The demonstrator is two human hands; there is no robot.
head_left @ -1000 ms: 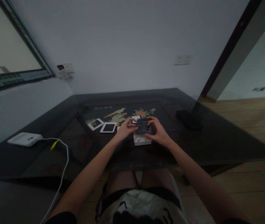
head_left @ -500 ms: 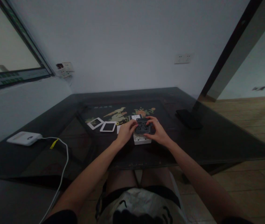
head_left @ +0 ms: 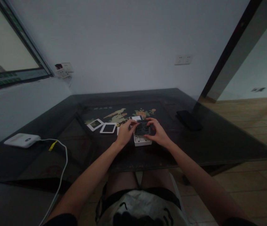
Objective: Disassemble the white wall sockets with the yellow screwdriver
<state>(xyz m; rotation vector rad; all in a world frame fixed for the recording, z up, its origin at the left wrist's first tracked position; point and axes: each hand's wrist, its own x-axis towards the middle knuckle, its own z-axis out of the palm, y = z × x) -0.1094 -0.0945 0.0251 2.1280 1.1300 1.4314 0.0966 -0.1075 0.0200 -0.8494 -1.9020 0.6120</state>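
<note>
Black rectangular plate (head_left: 143, 128) (inner detail blurred), held up, partly hiding a white box (head_left: 143, 142)

Room to pass on both sides; the middle of the table (head_left: 218, 146) is crowded.
Between the right hand (head_left: 159, 134) and the black case (head_left: 189, 120) toward the right edge, a hand could pass from the near edge toward the far edge, where the wall (head_left: 128, 56) stands. Midway along, the left hand (head_left: 124, 132), black part (head_left: 143, 128) and white box (head_left: 143, 142) block the way. White frames (head_left: 102, 128) obstruct further left; between them and the white device (head_left: 22, 140) by the left edge there is room, though its cable (head_left: 66, 155) crosses the near edge.
</note>
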